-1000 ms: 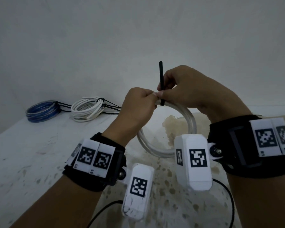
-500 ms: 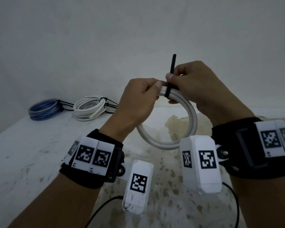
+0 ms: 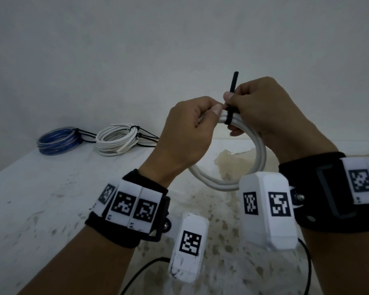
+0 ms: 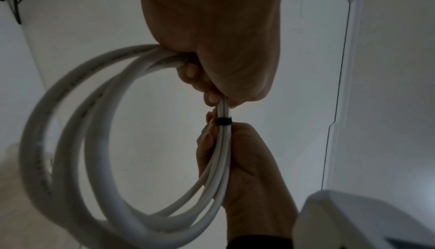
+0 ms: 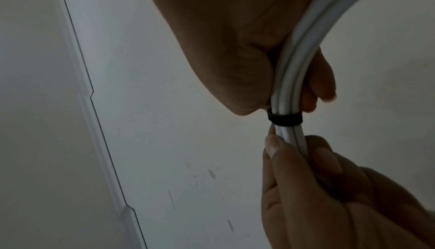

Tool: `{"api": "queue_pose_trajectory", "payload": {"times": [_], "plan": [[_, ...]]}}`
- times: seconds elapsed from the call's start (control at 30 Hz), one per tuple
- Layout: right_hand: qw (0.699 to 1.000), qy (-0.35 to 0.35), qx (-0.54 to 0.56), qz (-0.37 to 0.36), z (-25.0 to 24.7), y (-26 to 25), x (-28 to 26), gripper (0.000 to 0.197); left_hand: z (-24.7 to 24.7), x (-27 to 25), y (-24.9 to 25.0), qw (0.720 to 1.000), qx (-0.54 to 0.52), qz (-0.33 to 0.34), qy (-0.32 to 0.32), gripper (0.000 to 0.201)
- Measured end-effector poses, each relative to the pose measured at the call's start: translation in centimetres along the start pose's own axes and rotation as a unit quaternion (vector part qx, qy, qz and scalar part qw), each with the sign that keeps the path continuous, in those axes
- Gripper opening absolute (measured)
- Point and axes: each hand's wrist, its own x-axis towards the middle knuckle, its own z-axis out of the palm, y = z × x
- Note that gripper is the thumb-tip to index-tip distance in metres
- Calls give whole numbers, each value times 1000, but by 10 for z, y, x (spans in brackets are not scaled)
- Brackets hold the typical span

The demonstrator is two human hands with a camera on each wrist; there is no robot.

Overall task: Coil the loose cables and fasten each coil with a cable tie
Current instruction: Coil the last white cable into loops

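White coil (image 3: 239, 167) held above table (image 3: 51, 188), left hand (image 3: 185, 137) gripping strands, right hand (image 3: 262, 109) pinching cable tie (image 3: 229, 116) tail. Risk: the pull skews the band (looks snug already) or strands slip out if left grip eases.

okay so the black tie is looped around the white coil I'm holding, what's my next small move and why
Probably pull the cable tie's free end further up with your right hand while your left hand steadies the white coil. The band already circles the bunched strands, your right hand's fingers pinch the tail that sticks upward, and whether the loop is fully snug can't be told.
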Motion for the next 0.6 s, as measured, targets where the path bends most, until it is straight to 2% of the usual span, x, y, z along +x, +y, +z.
{"api": "queue_pose_trajectory", "payload": {"times": [0.1,0.3,0.5,0.6], "plan": [[1000,3,14,27,1,4,2,26,3,-2,-2,1000,19,13,0,28],[999,21,-15,37,18,20,5,29,5,0,-18,996,68,-37,-38,36],[992,-21,58,107,22,27,3,22,3,-4,-27,995,92,-11,-44,34],[989,-11,75,124,26,32,3,21,4,-4,-31,993,104,-11,-56,33]]}}
